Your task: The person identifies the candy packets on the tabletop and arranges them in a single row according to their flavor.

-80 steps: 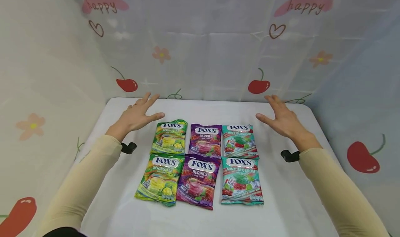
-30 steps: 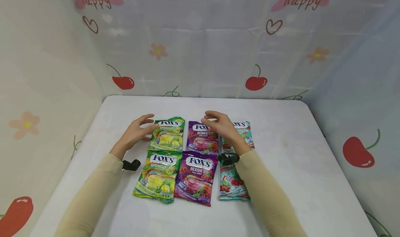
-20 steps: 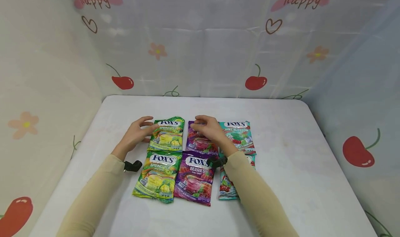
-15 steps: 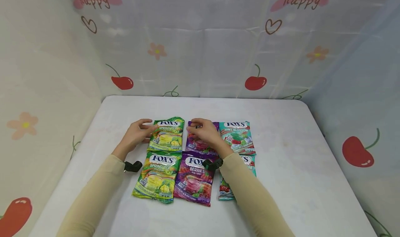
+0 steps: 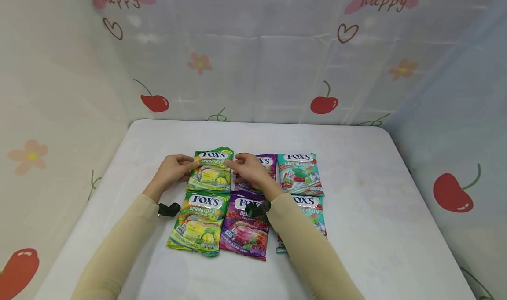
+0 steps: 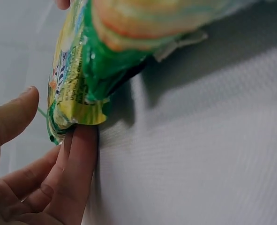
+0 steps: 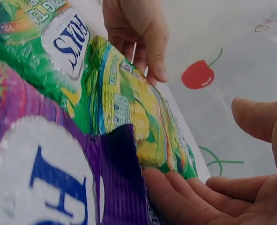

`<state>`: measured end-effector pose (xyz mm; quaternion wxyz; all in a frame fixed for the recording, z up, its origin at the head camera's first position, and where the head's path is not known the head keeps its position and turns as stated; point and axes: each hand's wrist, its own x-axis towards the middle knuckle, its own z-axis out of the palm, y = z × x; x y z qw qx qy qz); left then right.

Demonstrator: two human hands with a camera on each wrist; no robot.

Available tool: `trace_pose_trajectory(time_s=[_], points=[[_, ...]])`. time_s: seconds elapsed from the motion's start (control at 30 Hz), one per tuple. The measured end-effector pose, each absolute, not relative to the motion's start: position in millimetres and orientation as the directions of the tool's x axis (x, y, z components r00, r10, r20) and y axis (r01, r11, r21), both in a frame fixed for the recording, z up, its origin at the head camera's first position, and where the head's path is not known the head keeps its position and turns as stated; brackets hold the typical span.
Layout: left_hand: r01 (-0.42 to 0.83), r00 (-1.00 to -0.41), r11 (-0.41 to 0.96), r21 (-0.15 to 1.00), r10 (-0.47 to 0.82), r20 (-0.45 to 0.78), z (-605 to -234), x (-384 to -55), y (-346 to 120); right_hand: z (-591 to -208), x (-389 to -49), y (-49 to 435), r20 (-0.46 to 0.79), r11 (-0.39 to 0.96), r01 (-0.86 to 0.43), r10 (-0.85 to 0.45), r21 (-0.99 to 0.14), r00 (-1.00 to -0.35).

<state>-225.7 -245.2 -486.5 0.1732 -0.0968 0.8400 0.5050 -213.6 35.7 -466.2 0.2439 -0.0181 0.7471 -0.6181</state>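
Both hands flank the far green-and-yellow spring tea candy bag (image 5: pixel 210 177), which lies on the white table. At its left edge my left hand (image 5: pixel 169 170) has its fingers tucked under the rim; in the left wrist view the thumb (image 6: pixel 18 112) stands off the bag. My right hand (image 5: pixel 252 171) touches the right edge with its fingers (image 7: pixel 175 197), thumb raised apart. That hand partly covers the far purple berries bag (image 5: pixel 270 163). A second spring tea bag (image 5: pixel 200 223) lies nearer the person, beside another berries bag (image 5: pixel 244 234).
Two teal mint blossom bags, a far one (image 5: pixel 300 174) and a near one (image 5: pixel 312 213), lie to the right; the right sleeve (image 5: pixel 309 243) partly covers the near one. A printed curtain (image 5: pixel 253 71) stands behind the table (image 5: pixel 368 194).
My right hand has come in from the far right, over the mint blossom and berries bags, to the far spring tea bag's right edge. My left hand has come to its left edge.
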Motion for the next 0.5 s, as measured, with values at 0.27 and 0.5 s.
trace_pose_trajectory(time_s=[0.27, 0.5], points=[[-0.306, -0.932, 0.484, 0.82, 0.022, -0.362, -491.7, -223.5, -247.5, -465.6, -211.3, 20.4, -0.375, 0.336, 0.278, -0.269, -0.9, -0.887], [-0.281, -0.94, 0.523, 0.805, 0.019, -0.341, -494.7, -224.5, -247.5, -467.1, -212.3, 10.2, -0.392, 0.345, 0.301, -0.234, -0.889, -0.89]])
